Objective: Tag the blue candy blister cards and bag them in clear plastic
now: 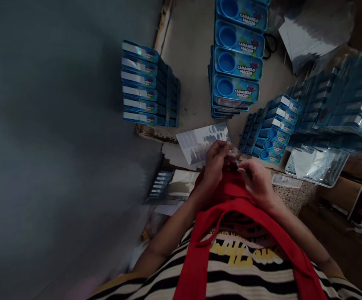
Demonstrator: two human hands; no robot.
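Evidently, left hand (216, 160): pinched a clear scrap (233, 152), fingers narrow, presumably for fine control.
Right hand (257, 177): met it above the apron (231, 190), fingertips close together; whether they gripped the scrap, could not tell.
Sheet (195, 143): overhung the table (193, 79) edge near left hand, likely for reach.
Boxes (237, 62): stood in stacks, probably saving space.

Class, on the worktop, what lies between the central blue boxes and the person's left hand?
In the head view, a shiny sheet lies between the central blue boxes and the left hand.
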